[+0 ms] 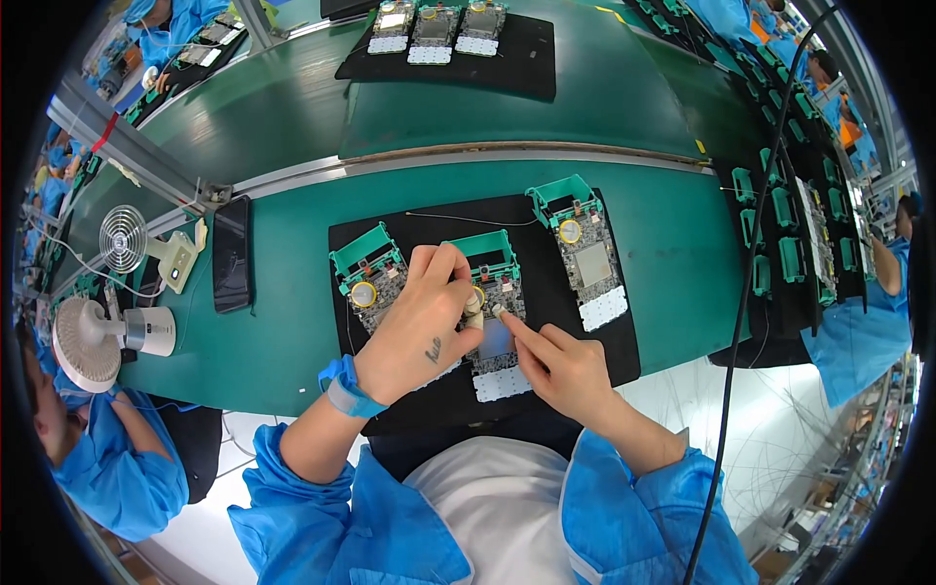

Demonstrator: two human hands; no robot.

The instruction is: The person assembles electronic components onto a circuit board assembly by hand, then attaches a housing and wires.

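The middle circuit board (500, 383), with a green plastic frame (492, 246) at its far end, lies on a black mat (609, 356). My left hand (419, 312) bends over its left side, thumb and fingers pinched together near a round yellow-rimmed part. Whatever they pinch is hidden. My right hand (567, 375) stretches its index finger onto the board just right of there, the other fingers curled and holding nothing visible. Pale covers sit on some fingertips. Similar boards lie left (375, 292) and right (591, 265), the left one partly behind my left hand.
A black phone (232, 255) and two small fans (125, 239) (88, 341) stand at the left. More boards (434, 29) rest on a far black mat. A black cable (746, 292) hangs down the right side. Other people work on both sides.
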